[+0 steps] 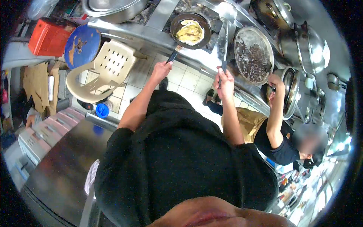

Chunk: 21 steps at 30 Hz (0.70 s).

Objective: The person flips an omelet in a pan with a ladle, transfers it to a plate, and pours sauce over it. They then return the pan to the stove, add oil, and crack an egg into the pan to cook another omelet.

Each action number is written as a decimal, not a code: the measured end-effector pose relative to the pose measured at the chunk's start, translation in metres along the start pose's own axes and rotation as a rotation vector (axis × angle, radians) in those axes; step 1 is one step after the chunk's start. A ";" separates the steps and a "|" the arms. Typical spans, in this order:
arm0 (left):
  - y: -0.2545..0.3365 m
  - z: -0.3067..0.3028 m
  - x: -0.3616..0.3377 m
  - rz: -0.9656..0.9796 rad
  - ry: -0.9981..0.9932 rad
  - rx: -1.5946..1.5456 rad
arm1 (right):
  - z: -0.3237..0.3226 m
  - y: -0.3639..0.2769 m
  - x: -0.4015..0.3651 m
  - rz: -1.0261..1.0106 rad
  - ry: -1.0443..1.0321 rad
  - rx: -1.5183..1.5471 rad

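My left hand (pixel 162 71) is closed round the black handle of a small dark frying pan (pixel 174 28), which is over the stove. Inside the pan lies a yellow and white egg (pixel 190 32). My right hand (pixel 225 82) grips the black handle of a long metal ladle (pixel 227 12). Its broad round head points away from me, to the right of the frying pan. Beside the ladle, further right, is a wide shallow metal pan (pixel 269 49) with dark bits of food across its bottom.
At my right a co-worker (pixel 270 132) in a dark top and tan apron reaches toward the stove. Large metal pots (pixel 308 45) line the back right. A beige plastic chair (pixel 109 62), a blue round stool (pixel 81 45) and a red bin (pixel 47 39) stand left. Behind is a steel counter (pixel 72 170).
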<state>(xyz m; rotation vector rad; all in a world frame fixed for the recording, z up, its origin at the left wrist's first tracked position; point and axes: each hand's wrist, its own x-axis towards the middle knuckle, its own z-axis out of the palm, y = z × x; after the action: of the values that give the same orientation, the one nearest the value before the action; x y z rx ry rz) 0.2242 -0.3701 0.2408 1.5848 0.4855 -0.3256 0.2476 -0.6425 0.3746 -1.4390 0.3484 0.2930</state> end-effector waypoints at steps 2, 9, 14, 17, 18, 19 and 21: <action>-0.001 0.002 0.027 0.008 -0.033 0.012 | 0.001 0.002 0.006 0.012 0.031 -0.044; 0.014 0.002 0.093 0.242 -0.065 0.130 | 0.017 0.006 0.012 0.061 0.153 -0.159; 0.034 -0.004 0.105 0.104 -0.139 0.072 | 0.028 -0.001 0.013 0.109 0.182 -0.275; 0.042 -0.005 0.106 0.067 -0.152 0.098 | 0.036 -0.027 0.014 0.107 0.191 -0.452; 0.043 -0.005 0.107 0.058 -0.154 0.109 | 0.039 -0.036 0.014 0.099 0.194 -0.522; 0.043 -0.004 0.107 0.019 -0.170 0.082 | 0.033 -0.040 0.018 0.158 0.173 -0.619; 0.042 -0.003 0.109 -0.055 -0.199 0.029 | 0.037 -0.050 0.025 0.152 0.165 -0.658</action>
<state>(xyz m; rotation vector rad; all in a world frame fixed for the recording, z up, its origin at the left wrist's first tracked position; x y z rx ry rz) 0.3394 -0.3563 0.2245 1.5498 0.3728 -0.5285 0.2925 -0.6115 0.4140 -2.0952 0.5270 0.4386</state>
